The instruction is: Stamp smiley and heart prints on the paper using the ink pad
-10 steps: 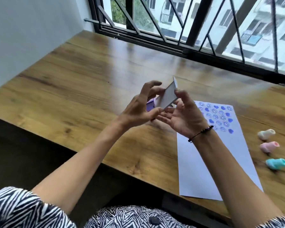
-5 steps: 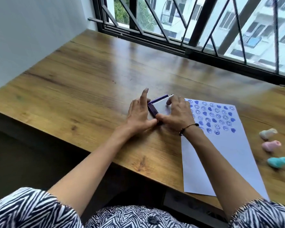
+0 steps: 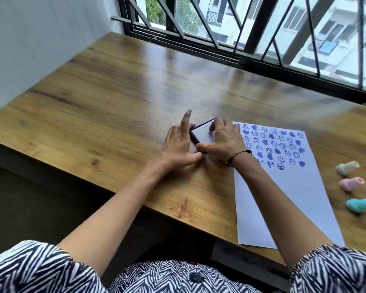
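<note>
The purple ink pad [image 3: 201,134] lies flat on the wooden table [image 3: 106,106], its pale lid facing up, just left of the white paper [image 3: 283,199]. My left hand [image 3: 179,148] rests against the pad's left side with the index finger pointing up. My right hand [image 3: 224,142] presses on the lid, fingers at its far corner and thumb at its near corner. The paper's upper part carries several rows of blue smiley and heart prints [image 3: 275,144]. Three small stamps lie to the right: white [image 3: 347,167], pink [image 3: 351,183] and teal [image 3: 360,205].
A barred window [image 3: 251,28] runs along the table's far edge. A white wall [image 3: 30,39] borders the left side. The table's near edge drops off just before my lap.
A second ago both hands held the ink pad up in the air, tilted. It has come down onto the table, and the hands now press on it there.
</note>
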### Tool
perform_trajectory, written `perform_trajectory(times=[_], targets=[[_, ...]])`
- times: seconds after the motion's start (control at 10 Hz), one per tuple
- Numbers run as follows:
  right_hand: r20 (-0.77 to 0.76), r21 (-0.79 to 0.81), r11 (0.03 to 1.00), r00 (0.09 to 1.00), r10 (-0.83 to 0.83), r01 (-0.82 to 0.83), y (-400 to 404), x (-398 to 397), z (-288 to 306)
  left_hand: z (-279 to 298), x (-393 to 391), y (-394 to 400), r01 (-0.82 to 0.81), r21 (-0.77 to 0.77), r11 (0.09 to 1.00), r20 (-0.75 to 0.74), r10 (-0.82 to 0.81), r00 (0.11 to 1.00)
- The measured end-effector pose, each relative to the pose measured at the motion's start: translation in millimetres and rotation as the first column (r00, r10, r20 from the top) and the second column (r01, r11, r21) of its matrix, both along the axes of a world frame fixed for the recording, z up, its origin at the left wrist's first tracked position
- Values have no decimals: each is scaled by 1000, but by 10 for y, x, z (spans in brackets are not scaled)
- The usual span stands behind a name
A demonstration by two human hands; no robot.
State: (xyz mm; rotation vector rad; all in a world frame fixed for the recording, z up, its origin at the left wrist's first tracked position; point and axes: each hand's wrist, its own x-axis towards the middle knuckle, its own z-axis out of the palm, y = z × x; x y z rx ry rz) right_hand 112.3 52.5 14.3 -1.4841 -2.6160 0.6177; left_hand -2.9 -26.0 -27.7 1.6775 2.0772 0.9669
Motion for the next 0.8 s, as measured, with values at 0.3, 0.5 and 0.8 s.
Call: perform_trajectory(times=[0.3,0.5,0.8], targets=[[38,-5,999,998,-47,48,-12,-66,3,-12,-6,6,4,-22,1000,-6,-4,1000],[21,-14,998,998,-55,56,-20,-110,7,-14,5,7,-8,-11,1000,18,8,1000],[-47,-81,996,998,-37,33,10,-43,78,111,-4,-1,38,-103,994,147,-23,989]])
